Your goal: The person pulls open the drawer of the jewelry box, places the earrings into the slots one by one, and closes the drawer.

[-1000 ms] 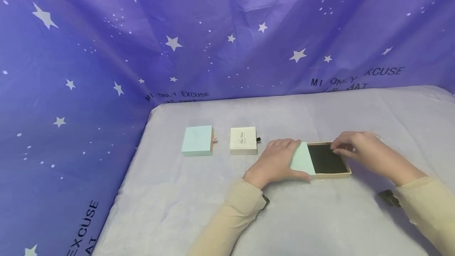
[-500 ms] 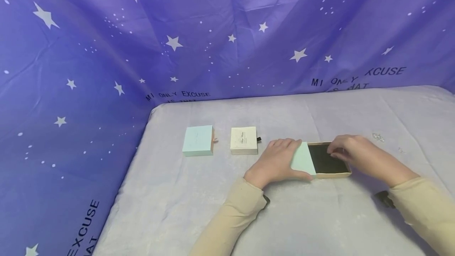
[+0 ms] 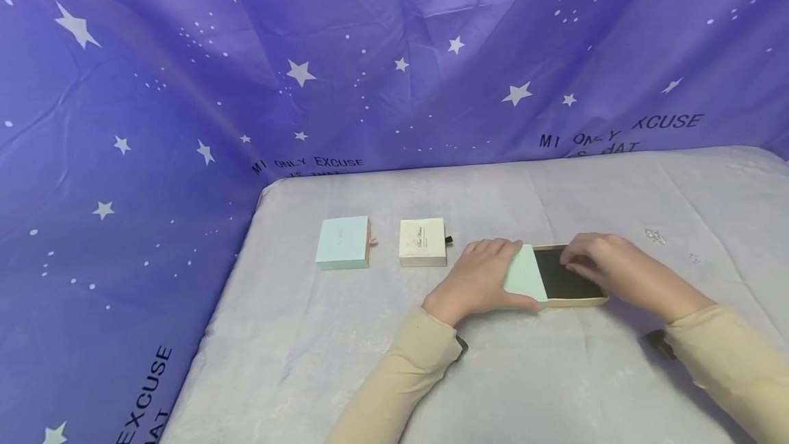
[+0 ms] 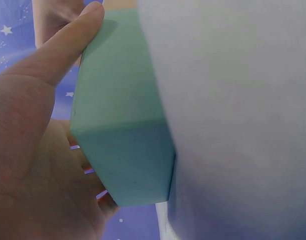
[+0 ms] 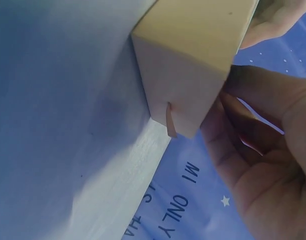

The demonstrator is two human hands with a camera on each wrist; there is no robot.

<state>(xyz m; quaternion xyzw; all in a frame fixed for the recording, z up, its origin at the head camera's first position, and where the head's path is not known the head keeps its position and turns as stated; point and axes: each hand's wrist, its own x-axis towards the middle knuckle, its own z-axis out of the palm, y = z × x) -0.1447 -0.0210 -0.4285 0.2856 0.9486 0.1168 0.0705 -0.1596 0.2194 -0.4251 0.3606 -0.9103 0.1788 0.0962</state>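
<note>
A mint-green slide-out gift box (image 3: 524, 276) lies on the bed-like surface, its cream drawer pulled out to the right, showing a dark lining (image 3: 573, 281). My left hand (image 3: 481, 276) grips the green sleeve, thumb along the near side and fingers over the far side; the left wrist view shows the thumb on the green wall (image 4: 120, 75). Over the drawer, my right hand (image 3: 607, 262) reaches in with bent fingers. In the right wrist view the fingertips go behind the drawer wall (image 5: 180, 82), so I cannot tell whether they hold anything. A pink ribbon tab (image 5: 170, 121) hangs from that wall.
A light-blue box (image 3: 342, 244) and a cream box (image 3: 422, 243) with a black tab stand closed to the left. Two small silvery pieces, one larger (image 3: 655, 236) and one smaller (image 3: 694, 259), lie right of the right hand. A purple star-printed curtain (image 3: 394, 53) hangs behind.
My right hand has moved slightly left and further in over the dark lining, uncovering the silvery pieces beside it. The left hand and the box have stayed put.
</note>
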